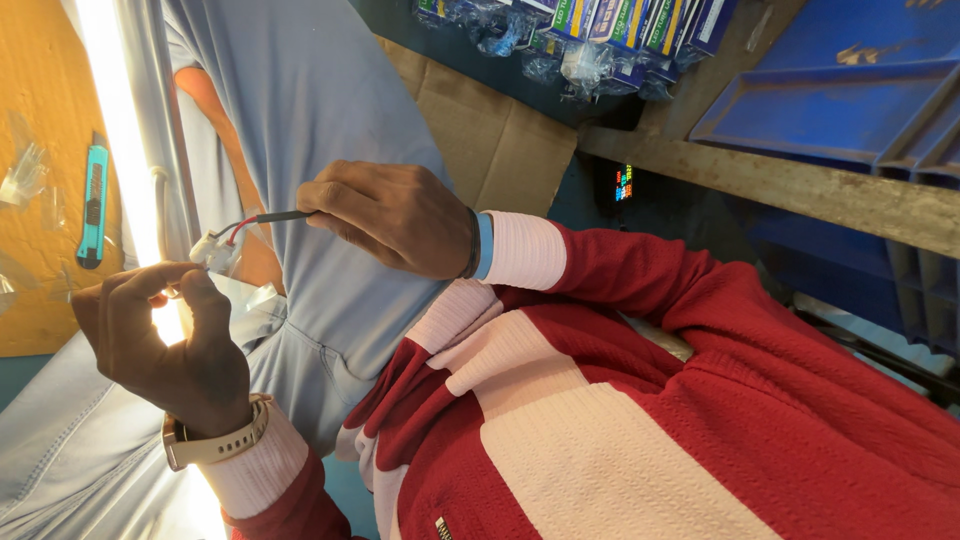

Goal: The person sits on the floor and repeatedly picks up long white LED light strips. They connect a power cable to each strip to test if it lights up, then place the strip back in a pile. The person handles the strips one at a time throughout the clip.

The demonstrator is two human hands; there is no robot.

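Your right hand pinches the black cable; your left hand pinches its white connector. Blue bins sit beside.

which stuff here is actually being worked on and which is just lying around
In hand:
- white connector with red and black wires, at the left hand fingertips
- black sleeved cable, pinched by the right hand

Lying about:
- teal utility knife on the cardboard
- clear plastic bags
- blue trays
- packaged goods at the top
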